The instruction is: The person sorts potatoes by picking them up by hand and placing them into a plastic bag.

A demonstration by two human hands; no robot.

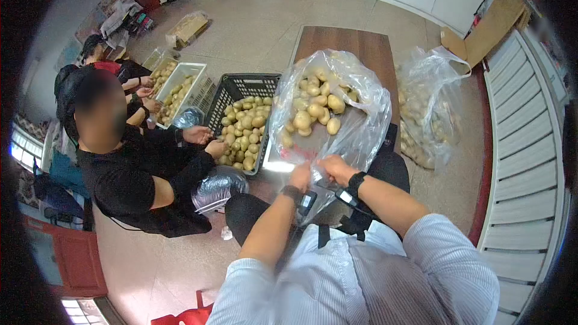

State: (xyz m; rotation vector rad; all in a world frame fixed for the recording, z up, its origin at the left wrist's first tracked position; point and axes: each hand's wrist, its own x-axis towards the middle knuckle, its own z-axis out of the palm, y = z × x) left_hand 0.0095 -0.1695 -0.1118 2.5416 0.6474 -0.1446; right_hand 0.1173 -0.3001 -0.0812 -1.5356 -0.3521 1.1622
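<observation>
A large clear plastic bag [367, 93] of potatoes [319, 99] lies open on a brown table [343, 39] in front of me. My left hand [300, 176] is closed on the near edge of the bag. Beside it, my right hand [337, 170] also grips the bag's plastic, fingers pinched. A black crate [223, 93] full of potatoes stands to the left of the bag.
A co-worker in black [138, 162] sits at the left, hands over the crate; another person [93, 48] is behind. White crate [201, 78] of potatoes farther left. Another filled bag [430, 108] stands on the floor at right, near a white radiator [524, 144].
</observation>
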